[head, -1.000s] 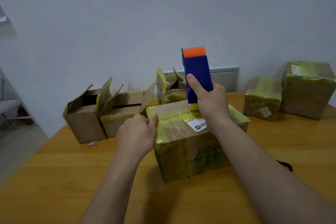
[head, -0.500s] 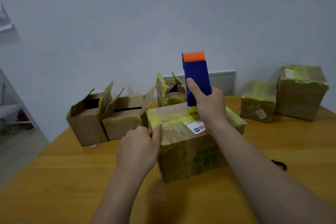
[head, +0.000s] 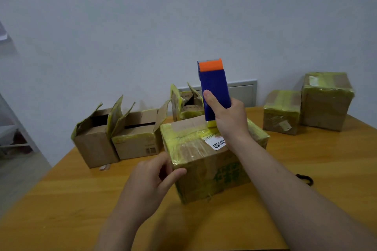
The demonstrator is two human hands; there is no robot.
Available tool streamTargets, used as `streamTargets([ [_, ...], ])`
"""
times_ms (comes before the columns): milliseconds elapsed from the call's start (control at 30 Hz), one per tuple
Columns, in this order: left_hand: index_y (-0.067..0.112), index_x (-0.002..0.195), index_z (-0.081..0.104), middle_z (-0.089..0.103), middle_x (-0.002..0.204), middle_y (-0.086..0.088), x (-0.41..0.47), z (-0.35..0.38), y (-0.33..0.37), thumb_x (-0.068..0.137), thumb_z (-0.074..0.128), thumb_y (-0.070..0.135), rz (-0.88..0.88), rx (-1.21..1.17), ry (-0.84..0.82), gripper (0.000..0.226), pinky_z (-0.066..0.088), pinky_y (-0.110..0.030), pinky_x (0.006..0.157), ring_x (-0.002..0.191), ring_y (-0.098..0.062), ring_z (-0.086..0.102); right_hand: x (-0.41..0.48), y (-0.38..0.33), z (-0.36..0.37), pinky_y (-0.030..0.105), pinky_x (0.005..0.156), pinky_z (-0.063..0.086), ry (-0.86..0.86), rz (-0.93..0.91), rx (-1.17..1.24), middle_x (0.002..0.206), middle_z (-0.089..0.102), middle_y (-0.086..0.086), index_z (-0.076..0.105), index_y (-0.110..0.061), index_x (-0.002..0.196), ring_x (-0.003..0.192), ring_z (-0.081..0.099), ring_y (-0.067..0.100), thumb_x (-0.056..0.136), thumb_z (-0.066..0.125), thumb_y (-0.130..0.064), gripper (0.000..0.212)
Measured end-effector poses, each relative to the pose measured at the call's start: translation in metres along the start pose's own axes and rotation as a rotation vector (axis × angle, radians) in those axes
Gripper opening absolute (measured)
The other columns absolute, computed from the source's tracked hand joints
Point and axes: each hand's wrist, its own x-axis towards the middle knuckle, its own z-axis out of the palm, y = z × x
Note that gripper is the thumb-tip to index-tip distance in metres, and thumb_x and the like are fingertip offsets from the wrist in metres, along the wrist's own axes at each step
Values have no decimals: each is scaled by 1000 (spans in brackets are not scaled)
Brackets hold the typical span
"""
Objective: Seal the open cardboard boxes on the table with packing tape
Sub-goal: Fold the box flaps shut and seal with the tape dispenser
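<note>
Two hands worked one box [head: 195, 149]. The right hand [head: 228, 122] gripped the blue tape dispenser [head: 215, 91] upright, its lower end touching the box top near the far edge. The left hand [head: 151, 181] pinched the box's near-left top corner, thumb on the front face. The box stood mid-surface [head: 306, 159], directly under the right hand, its taped seam running left to right. Three open boxes [head: 138, 134] waited toward the far-left edge.

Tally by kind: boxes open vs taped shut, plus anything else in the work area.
Open boxes: 3
Taped-shut boxes: 3
Tape dispenser, held in the right hand: 1
Small black item, table's right edge: 1
Total: 8
</note>
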Motion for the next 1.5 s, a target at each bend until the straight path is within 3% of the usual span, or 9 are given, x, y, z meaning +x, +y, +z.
streamTargets([
  [133, 39, 109, 55, 59, 74, 11, 3, 0, 3, 82, 74, 47, 159, -39, 142, 34, 53, -32, 56, 67, -14, 62, 0, 0, -1, 13, 61, 52, -8, 3, 4, 97, 71, -2, 67, -13, 115, 85, 68, 10, 92, 69, -47, 41],
  [300, 29, 72, 53, 58, 68, 7, 8, 6, -2, 82, 80, 32, 202, -187, 189, 28, 57, -38, 66, 80, -17, 72, 3, 2, 1, 15, 62, 53, -14, 2, 6, 97, 71, -3, 66, -15, 114, 86, 68, 11, 92, 69, -47, 40],
  [533, 22, 72, 50, 53, 68, 7, 10, 14, -9, 84, 79, 23, 250, -200, 218, 32, 58, -28, 74, 71, -22, 66, 5, 4, 0, 17, 65, 54, -29, 6, 12, 98, 72, -3, 66, -18, 113, 88, 69, 11, 91, 69, -49, 38],
  [700, 30, 85, 66, 64, 73, 5, 14, 4, -13, 75, 89, 50, 179, -289, 122, 32, 53, -25, 68, 78, -17, 68, 2, 3, -4, 19, 67, 55, -30, 5, 12, 96, 73, -5, 67, -20, 111, 88, 70, 11, 89, 69, -51, 38],
  [867, 40, 152, 38, 48, 144, 16, 30, -11, -42, 40, 99, 64, 64, -209, 14, 130, 47, -39, 102, 132, -10, 50, -8, -2, -15, 19, 66, 53, -48, -2, 59, 91, 73, -3, 69, -17, 108, 82, 69, 9, 80, 69, -59, 51],
  [967, 54, 159, 11, 23, 162, 27, 43, -6, -49, 37, 104, 57, 38, -223, -202, 153, 35, -36, 120, 150, 0, 27, -12, -4, -23, 24, 71, 55, -79, 12, 85, 90, 74, -3, 69, -22, 104, 83, 70, 10, 78, 70, -57, 44],
  [1067, 49, 157, 19, 32, 153, 36, 45, -3, -46, 36, 105, 53, 84, -252, -201, 149, 35, -6, 106, 142, 11, 35, -14, -8, -29, 27, 76, 55, -77, 19, 137, 87, 74, -7, 70, -23, 103, 82, 69, 8, 78, 71, -54, 40],
  [1267, 42, 151, 30, 40, 151, 16, 40, 6, -10, 34, 104, 59, 120, -220, -36, 139, 50, -46, 109, 137, -9, 47, -17, -23, -57, 18, 62, 53, 151, -59, 226, 70, 69, -11, 68, -19, 93, 67, 64, 2, 79, 71, -50, 34],
  [1500, 48, 142, 28, 37, 131, 15, 71, 24, 75, 28, 85, 84, 122, 100, 175, 133, 52, -37, 88, 118, -13, 47, -11, -36, -117, 15, 63, 53, 560, -199, 131, 84, 71, -8, 67, -28, 94, 73, 67, -1, 92, 71, -43, 16],
])
